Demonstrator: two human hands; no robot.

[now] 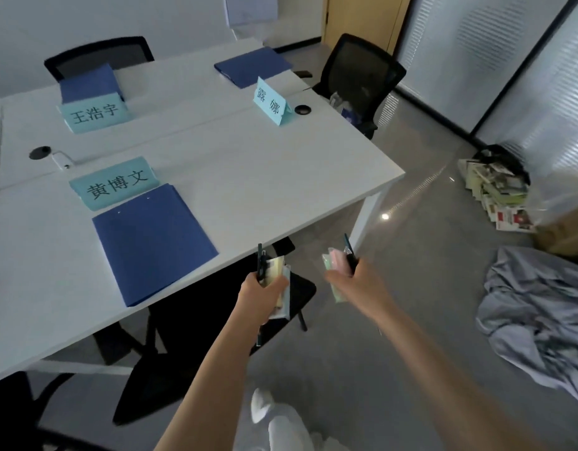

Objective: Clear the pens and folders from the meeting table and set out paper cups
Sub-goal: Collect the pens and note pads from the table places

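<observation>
White and long, the meeting table [281, 177] is filling the left and centre of the frame, with grey floor running down the right side.

Both hands are hanging off the table's near edge, in the lower centre of the frame. The left hand [263, 288] is gripping a dark pen [260, 260] together with a small wad of pale paper slips [279, 289]. The right hand [354, 281] is gripping another dark pen [350, 252] along with pastel green and pink slips [334, 271]. Neither hand is free, and no pen is showing on the tabletop, so the pen part seems to be largely in hand, though the blur is making small items hard to rule out.

Folders are still waiting. One blue folder [154, 242] is lying at lower left, just below a teal name card [115, 183]. A second [91, 83] is sitting at upper left behind another name card [94, 113], and a third [253, 66] is lying at upper centre, near a tilted name card [272, 102].

No paper cups are appearing anywhere in view, so that half of the job looks unstarted. Judging from this, the work is somewhere in its early middle: pens gathered, three folders to lift, cups to fetch and set out.
</observation>
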